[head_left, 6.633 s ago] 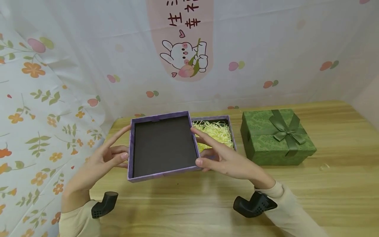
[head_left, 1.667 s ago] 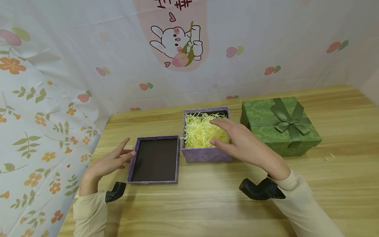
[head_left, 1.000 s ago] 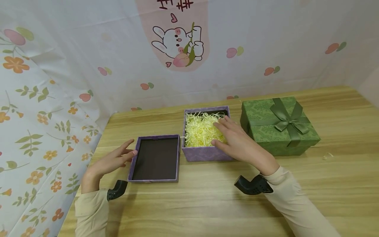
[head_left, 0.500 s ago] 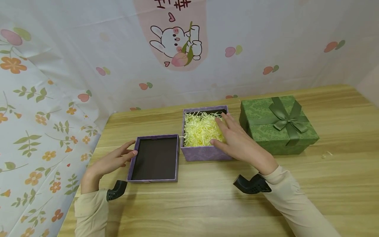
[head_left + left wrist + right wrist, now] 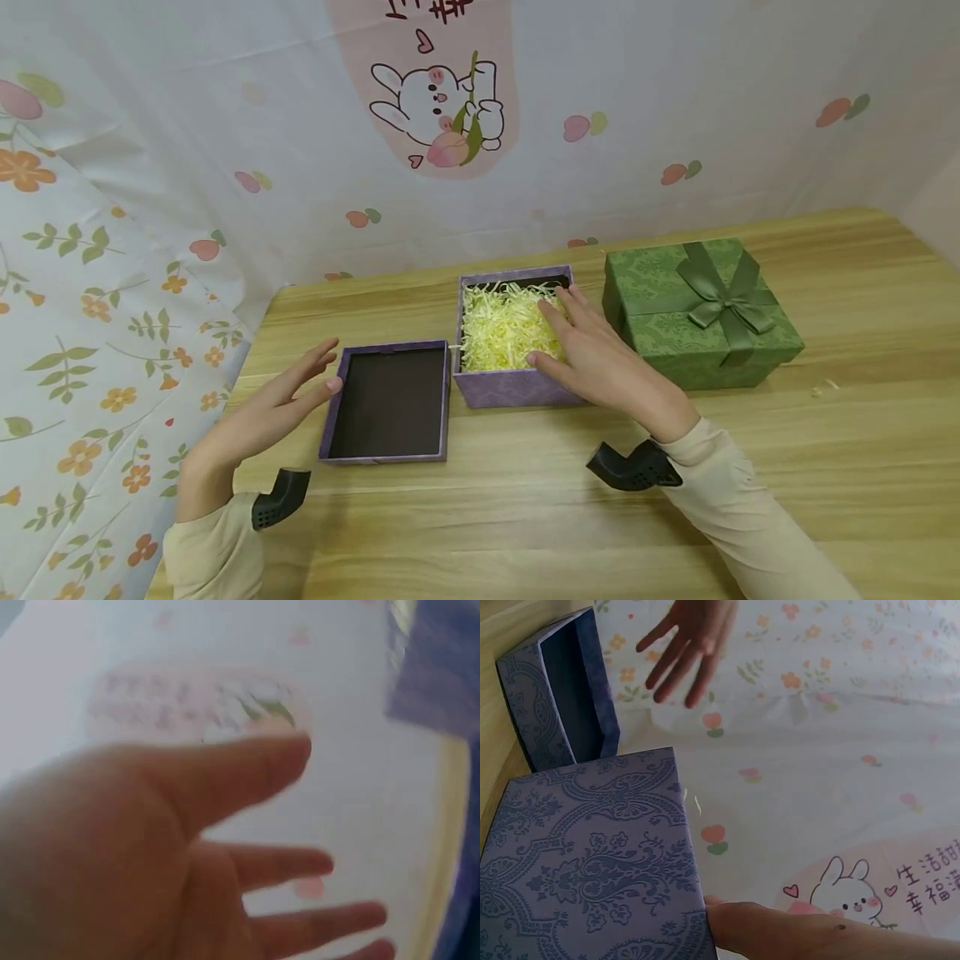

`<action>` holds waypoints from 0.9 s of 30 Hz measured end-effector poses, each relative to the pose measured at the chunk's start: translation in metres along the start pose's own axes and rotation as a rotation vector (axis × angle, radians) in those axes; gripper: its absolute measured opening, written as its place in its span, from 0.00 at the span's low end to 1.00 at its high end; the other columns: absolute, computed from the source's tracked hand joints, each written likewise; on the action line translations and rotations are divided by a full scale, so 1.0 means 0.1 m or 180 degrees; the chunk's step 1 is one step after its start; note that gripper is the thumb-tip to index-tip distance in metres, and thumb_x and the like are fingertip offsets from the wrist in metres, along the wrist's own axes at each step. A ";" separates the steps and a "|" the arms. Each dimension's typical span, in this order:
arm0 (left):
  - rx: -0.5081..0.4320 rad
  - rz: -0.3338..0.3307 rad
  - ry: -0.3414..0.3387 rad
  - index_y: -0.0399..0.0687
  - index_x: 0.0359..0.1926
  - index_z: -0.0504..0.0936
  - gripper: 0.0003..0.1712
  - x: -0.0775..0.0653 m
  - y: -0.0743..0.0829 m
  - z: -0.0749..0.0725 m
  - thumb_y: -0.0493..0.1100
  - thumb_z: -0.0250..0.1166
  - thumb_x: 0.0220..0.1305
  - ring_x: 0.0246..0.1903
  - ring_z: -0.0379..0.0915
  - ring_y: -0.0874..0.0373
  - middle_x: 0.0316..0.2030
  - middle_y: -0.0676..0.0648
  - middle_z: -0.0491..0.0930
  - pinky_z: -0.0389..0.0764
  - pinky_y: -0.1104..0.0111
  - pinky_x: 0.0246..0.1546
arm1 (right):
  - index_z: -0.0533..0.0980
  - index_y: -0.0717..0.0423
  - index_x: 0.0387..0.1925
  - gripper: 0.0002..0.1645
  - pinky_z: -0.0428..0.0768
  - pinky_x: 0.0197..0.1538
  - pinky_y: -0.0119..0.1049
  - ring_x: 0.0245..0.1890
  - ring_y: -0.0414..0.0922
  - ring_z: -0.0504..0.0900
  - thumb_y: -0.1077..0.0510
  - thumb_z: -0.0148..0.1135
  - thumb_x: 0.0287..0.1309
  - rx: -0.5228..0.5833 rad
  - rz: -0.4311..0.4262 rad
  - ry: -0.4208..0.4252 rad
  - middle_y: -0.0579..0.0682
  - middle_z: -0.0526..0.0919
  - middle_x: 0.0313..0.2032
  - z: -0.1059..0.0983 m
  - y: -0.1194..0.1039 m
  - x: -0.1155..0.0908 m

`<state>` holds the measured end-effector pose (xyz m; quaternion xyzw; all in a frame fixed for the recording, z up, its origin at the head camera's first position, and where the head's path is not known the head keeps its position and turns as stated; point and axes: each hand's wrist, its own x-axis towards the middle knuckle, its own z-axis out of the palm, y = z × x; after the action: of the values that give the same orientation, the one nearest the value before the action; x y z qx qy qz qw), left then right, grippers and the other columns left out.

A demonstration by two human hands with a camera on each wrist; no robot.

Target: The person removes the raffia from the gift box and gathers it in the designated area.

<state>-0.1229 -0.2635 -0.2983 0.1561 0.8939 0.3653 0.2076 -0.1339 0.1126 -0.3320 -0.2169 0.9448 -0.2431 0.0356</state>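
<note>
In the head view a purple box lid (image 5: 390,400) lies upturned, its black inside showing. My left hand (image 5: 258,417) hovers at the lid's left edge, fingers extended and holding nothing; the left wrist view shows the hand (image 5: 187,847) spread. To the right of the lid stands the patterned purple box (image 5: 517,390), filled with pale yellow shredded paper (image 5: 502,329). My right hand (image 5: 611,362) lies over the box's right part, fingers over the paper and thumb by the front rim. Whether its fingertips press the paper cannot be told.
A green gift box (image 5: 675,292) with a ribbon bow (image 5: 723,308) stands just right of the purple box, near the right hand. Paper scraps (image 5: 825,387) lie on the wooden table (image 5: 510,517). A printed curtain (image 5: 300,125) closes off the back and left.
The lid, earlier held up in both hands, now lies on the table. My right hand has moved onto the box. Since half a second ago, my left hand has drawn slightly off the lid's edge.
</note>
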 end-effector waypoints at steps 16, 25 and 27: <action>0.0747 0.0899 -0.0288 0.45 0.72 0.50 0.40 0.86 0.84 0.49 0.54 0.56 0.67 0.67 0.47 0.53 0.70 0.46 0.51 0.55 0.55 0.64 | 0.44 0.68 0.70 0.46 0.47 0.65 0.58 0.69 0.59 0.31 0.48 0.55 0.64 0.0314 0.0261 -0.0018 0.68 0.36 0.69 -0.01 0.05 -0.05; 0.1664 0.0714 0.0143 0.47 0.71 0.53 0.45 1.42 0.93 0.97 0.56 0.63 0.60 0.69 0.24 0.44 0.70 0.35 0.45 0.23 0.39 0.59 | 0.48 0.68 0.69 0.44 0.50 0.65 0.57 0.69 0.60 0.32 0.48 0.55 0.65 0.0271 0.0154 0.0019 0.68 0.40 0.69 0.02 -0.01 -0.01; 0.1872 0.0730 0.0332 0.47 0.71 0.55 0.49 1.47 0.98 1.05 0.58 0.67 0.55 0.69 0.28 0.42 0.69 0.35 0.48 0.21 0.39 0.59 | 0.49 0.68 0.69 0.44 0.50 0.65 0.57 0.69 0.59 0.32 0.47 0.54 0.65 0.0248 0.0149 0.0013 0.68 0.39 0.69 0.01 -0.02 -0.03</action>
<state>-0.1866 -0.0714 -0.3330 0.2902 0.9472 0.1198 0.0650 -0.1306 0.1117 -0.3322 -0.1927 0.9395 -0.2792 0.0478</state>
